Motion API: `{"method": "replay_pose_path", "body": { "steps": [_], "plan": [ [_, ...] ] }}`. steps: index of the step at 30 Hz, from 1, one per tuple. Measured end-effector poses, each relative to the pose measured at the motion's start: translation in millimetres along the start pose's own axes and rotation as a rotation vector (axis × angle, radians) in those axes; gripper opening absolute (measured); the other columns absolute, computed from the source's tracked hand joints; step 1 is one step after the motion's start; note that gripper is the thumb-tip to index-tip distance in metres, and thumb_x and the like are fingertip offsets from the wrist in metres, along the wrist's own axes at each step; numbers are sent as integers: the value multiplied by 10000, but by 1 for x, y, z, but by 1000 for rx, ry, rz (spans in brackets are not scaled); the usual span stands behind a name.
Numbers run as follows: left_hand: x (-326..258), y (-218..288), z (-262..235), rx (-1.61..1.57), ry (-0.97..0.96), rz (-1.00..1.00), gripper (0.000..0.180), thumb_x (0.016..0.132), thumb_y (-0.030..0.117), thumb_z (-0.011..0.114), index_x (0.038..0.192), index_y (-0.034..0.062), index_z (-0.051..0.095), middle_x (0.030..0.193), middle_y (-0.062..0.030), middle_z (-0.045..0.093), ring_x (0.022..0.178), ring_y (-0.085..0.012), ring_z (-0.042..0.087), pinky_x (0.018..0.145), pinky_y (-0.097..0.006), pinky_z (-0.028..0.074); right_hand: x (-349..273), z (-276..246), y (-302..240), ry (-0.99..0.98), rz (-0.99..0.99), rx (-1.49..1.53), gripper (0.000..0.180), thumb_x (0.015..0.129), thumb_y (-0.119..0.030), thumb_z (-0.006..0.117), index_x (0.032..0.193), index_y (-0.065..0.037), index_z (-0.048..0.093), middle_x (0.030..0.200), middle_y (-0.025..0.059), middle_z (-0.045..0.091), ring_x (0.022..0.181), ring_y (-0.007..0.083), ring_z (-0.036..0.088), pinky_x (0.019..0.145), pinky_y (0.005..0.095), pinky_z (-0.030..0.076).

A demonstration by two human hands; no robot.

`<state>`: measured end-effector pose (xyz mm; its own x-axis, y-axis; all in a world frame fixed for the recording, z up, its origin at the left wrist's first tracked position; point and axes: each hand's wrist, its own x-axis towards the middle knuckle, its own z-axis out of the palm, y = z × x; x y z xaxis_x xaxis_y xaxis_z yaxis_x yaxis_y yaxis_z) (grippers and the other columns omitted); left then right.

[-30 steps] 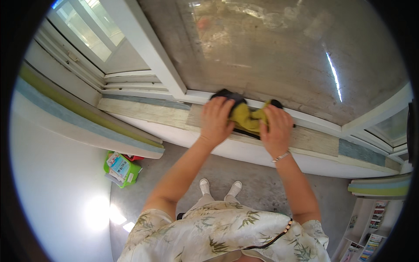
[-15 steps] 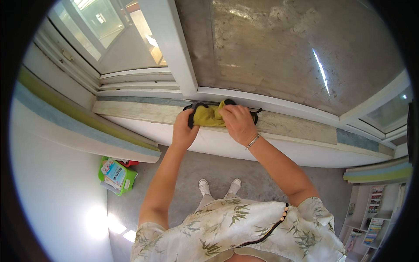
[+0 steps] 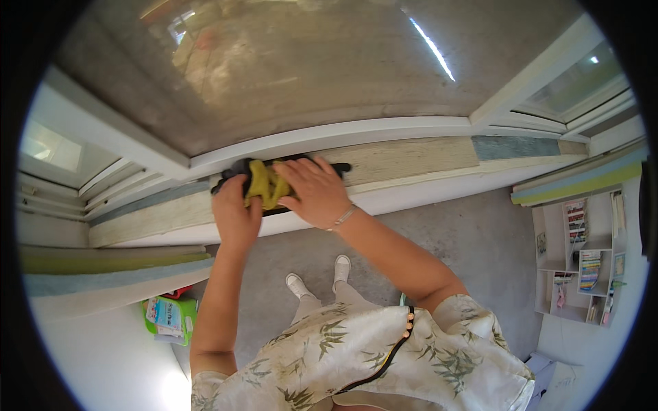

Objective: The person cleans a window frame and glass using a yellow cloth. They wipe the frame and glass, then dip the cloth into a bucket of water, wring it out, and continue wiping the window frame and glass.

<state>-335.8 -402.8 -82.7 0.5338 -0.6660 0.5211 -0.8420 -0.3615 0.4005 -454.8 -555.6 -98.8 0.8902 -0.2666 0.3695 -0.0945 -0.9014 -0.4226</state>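
A crumpled bundle of yellow-and-black cloth, with finger-like black ends like a pair of work gloves, lies on the pale wood-patterned windowsill. My left hand is closed on its left end, the fingers curled over the dark part. My right hand wraps over its right side, with the thumb in front and the fingers across the top. A black strip of the bundle sticks out beyond the right fingers. What lies under both palms is hidden.
Behind the sill rises a white window frame with glass. Folded striped curtains hang at the left, another curtain at the right. A green basket stands low on the left; a white bookshelf stands at the right.
Both hands and the bundle now lie further left in the picture, but the view has turned too. The right hand has gone from pinching the cloth to spreading over it. My feet have shifted.
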Motion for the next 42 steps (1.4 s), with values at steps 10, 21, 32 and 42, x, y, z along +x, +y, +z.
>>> {"method": "replay_pose_path", "body": {
  "steps": [10, 21, 32, 42],
  "plan": [
    [55, 216, 170, -222, -169, 345, 430, 747, 79, 624, 1153, -10, 515, 970, -161, 615, 953, -341, 576, 787, -467, 433, -131, -158, 212, 201, 276, -391, 535, 802, -170, 653, 1309, -98, 501, 1196, 145, 589, 1143, 334, 524, 965, 441, 405],
    [-46, 321, 223, -718, -1079, 353, 253, 805, 46, 522, 1041, 58, 611, 1016, -206, 629, 961, -408, 590, 801, -489, 467, -308, -267, 181, -376, 947, -325, 223, 838, -281, 645, 966, -100, 666, 947, 192, 663, 857, 370, 632, 723, 441, 504],
    [62, 222, 67, -459, 198, 147, 526, 726, 71, 633, 1243, 79, 535, 1231, -169, 536, 1091, -368, 527, 869, -522, 409, -146, -227, 152, 416, 308, -122, 285, 921, -138, 581, 1164, 10, 591, 1186, 185, 608, 1100, 329, 572, 920, 376, 449],
    [12, 128, 92, -146, -231, 220, 646, 781, 341, 698, 1341, 98, 486, 1356, -155, 481, 1309, -328, 386, 1105, -536, 220, -112, -118, 137, -28, 274, -474, 713, 948, -564, 409, 1362, 15, 438, 1443, 238, 374, 1357, 411, 303, 1111, 570, 163]
  ]
}}
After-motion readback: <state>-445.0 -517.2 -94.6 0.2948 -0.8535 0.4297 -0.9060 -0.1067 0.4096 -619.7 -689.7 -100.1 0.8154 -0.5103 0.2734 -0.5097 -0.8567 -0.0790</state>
